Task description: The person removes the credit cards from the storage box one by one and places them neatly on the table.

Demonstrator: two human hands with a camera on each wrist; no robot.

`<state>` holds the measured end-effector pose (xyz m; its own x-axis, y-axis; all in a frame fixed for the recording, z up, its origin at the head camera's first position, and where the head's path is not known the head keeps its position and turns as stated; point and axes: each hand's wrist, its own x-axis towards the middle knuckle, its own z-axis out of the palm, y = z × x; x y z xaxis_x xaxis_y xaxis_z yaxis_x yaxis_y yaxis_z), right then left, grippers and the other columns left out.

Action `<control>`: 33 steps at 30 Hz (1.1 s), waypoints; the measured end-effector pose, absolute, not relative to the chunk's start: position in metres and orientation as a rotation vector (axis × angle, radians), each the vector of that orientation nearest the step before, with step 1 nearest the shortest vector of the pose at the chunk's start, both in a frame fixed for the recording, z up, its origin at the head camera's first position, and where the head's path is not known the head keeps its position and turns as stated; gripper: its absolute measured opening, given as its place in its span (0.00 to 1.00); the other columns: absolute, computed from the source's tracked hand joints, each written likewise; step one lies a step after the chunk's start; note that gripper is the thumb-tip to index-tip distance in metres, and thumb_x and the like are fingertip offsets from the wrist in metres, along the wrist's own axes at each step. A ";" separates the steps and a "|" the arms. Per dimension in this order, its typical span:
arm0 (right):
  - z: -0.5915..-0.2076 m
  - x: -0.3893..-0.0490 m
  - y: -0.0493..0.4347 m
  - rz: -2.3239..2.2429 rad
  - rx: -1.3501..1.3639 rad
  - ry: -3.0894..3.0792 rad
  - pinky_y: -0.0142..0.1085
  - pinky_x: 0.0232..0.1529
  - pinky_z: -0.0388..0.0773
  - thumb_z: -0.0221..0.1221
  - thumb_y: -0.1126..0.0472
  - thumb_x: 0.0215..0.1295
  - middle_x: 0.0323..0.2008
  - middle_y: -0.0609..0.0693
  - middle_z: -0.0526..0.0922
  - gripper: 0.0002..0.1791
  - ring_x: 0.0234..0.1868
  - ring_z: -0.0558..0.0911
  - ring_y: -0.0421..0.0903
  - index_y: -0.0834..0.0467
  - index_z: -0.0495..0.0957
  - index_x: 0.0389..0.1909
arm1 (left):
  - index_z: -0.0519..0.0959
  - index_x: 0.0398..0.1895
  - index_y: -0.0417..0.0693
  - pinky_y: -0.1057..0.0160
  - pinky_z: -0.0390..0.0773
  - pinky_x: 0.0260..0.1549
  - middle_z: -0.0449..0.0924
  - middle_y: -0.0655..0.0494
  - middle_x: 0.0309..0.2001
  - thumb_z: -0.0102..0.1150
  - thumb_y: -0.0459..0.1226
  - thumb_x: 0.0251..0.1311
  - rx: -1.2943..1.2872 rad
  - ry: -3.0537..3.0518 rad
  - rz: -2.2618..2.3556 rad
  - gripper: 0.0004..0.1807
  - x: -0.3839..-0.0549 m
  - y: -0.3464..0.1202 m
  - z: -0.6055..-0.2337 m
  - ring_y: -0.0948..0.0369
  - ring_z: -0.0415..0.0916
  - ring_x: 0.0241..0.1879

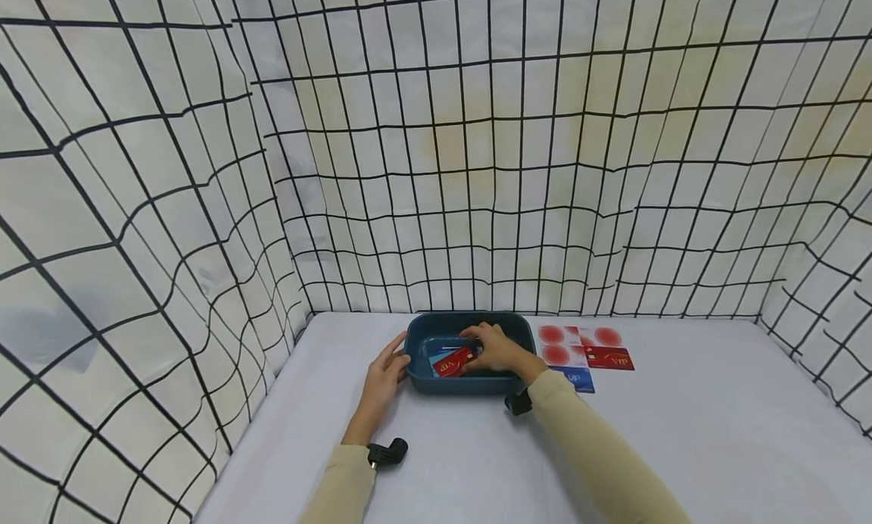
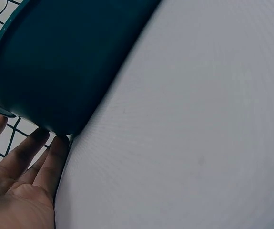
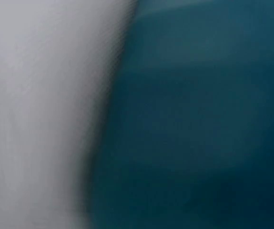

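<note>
A dark teal plastic bin (image 1: 470, 386) stands on the white table. Inside it lie a red VIP card (image 1: 450, 363) and light blue cards (image 1: 439, 357), partly overlapping. My left hand (image 1: 384, 378) touches the bin's left end with its fingers extended; in the left wrist view, fingertips (image 2: 58, 143) rest at the bin's outer wall. Over the rim reaches my right hand (image 1: 500, 350), thumb and fingers spread apart above the cards, the thumb at the red card's right end. The right wrist view is filled by the blurred bin wall (image 3: 184, 119).
Right of the bin lie another red VIP card (image 1: 609, 358), a blue VIP card (image 1: 577, 378) and pale cards with red circles (image 1: 554, 354). A black net (image 1: 490, 168) over white sheeting encloses the table's (image 1: 681, 418) back and sides.
</note>
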<state>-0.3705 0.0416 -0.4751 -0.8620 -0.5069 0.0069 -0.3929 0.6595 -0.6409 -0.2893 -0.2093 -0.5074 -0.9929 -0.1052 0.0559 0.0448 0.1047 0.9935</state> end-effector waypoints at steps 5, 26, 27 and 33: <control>-0.478 -0.372 0.042 -0.915 -0.744 2.716 0.49 0.58 0.76 0.78 0.55 0.51 0.61 0.54 0.76 0.37 0.56 0.68 0.49 0.51 0.77 0.64 | 0.67 0.76 0.61 0.49 0.78 0.65 0.73 0.41 0.71 0.50 0.39 0.76 0.078 -2.261 -2.009 0.27 -0.290 -0.208 -0.508 0.46 0.75 0.67; -0.478 -0.372 0.037 -0.775 -0.756 2.782 0.47 0.58 0.76 0.77 0.54 0.52 0.56 0.51 0.77 0.29 0.54 0.69 0.48 0.53 0.83 0.56 | 0.68 0.76 0.61 0.50 0.78 0.64 0.73 0.41 0.71 0.51 0.38 0.75 0.066 -2.248 -2.026 0.28 -0.290 -0.211 -0.508 0.47 0.75 0.67; -0.478 -0.372 0.038 -0.767 -0.754 2.789 0.47 0.58 0.76 0.77 0.54 0.52 0.56 0.50 0.77 0.29 0.54 0.69 0.48 0.53 0.83 0.56 | 0.68 0.76 0.61 0.51 0.78 0.64 0.73 0.41 0.71 0.51 0.38 0.75 0.061 -2.245 -2.031 0.28 -0.289 -0.211 -0.507 0.47 0.75 0.67; -0.476 -0.371 0.039 -0.760 -0.749 2.803 0.47 0.59 0.77 0.77 0.53 0.53 0.53 0.50 0.78 0.28 0.53 0.70 0.48 0.54 0.82 0.55 | 0.67 0.77 0.59 0.52 0.79 0.63 0.73 0.40 0.71 0.50 0.38 0.75 0.038 -2.256 -2.004 0.28 -0.288 -0.209 -0.506 0.47 0.76 0.66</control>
